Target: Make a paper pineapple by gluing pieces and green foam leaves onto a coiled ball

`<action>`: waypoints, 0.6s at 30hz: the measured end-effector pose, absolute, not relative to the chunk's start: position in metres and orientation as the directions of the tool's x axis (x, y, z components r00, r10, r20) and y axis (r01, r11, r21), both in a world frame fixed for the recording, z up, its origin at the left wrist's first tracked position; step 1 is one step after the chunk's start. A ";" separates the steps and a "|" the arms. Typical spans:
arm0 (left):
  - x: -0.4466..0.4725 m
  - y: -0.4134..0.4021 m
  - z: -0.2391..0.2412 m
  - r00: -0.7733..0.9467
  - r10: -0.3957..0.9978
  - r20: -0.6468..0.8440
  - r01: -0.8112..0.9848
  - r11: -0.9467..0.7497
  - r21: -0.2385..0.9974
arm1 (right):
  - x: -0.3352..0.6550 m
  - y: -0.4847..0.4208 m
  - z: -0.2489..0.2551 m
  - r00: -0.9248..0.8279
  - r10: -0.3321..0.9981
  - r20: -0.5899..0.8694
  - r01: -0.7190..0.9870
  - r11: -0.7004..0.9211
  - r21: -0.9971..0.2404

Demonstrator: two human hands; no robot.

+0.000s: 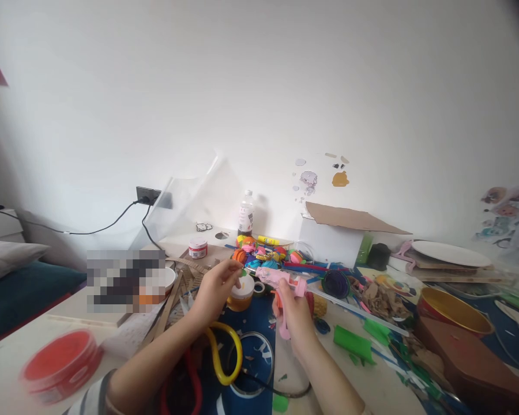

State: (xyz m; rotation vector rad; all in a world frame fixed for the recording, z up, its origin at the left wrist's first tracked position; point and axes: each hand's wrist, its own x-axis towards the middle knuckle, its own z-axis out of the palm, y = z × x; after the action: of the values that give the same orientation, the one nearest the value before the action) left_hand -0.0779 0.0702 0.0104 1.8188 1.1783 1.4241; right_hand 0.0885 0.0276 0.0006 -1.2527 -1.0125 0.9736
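Observation:
My right hand (293,311) is wrapped round the handle of a pink hot glue gun (270,276), whose nozzle points left. Close to that nozzle, my left hand (219,287) has thumb and fingers pinched together. A small green bit (244,272) shows at its fingertips, but whether they grip it is unclear. Below the fingers stands a round jar (241,301) with a white lid and a yellowish body. Scissors with a yellow handle loop (239,360) and a red one lie partly behind my left forearm. A roll of tape (258,289) sits right of the jar.
Colourful corrugated paper pieces (259,253) lie behind the jar, before a bottle (245,214). A white box (328,239) with a cardboard flap stands against the wall. Green pieces (353,344), a brown block (467,363) and a gold-lined bowl (456,310) are rightward; a red tub (60,366) is left.

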 end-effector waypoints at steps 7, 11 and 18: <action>-0.080 0.071 0.011 0.079 0.904 0.420 0.244 -0.427 0.871 | 0.090 0.033 -0.007 0.263 0.963 0.055 -0.069 0.075 -0.995; -0.079 0.072 0.011 0.105 0.902 0.419 0.211 -0.432 0.877 | 0.091 0.030 -0.005 0.227 0.973 0.053 -0.093 0.076 -0.993; -0.077 0.076 0.006 0.158 0.900 0.406 0.155 -0.428 0.890 | 0.094 0.027 -0.003 0.125 0.992 0.002 -0.309 0.041 -0.950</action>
State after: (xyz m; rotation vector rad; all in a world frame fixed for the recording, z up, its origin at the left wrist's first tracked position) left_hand -0.0767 0.0757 0.0057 1.7251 1.0151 1.3280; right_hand 0.0936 0.0273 -0.0025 -1.0157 -0.8976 1.2366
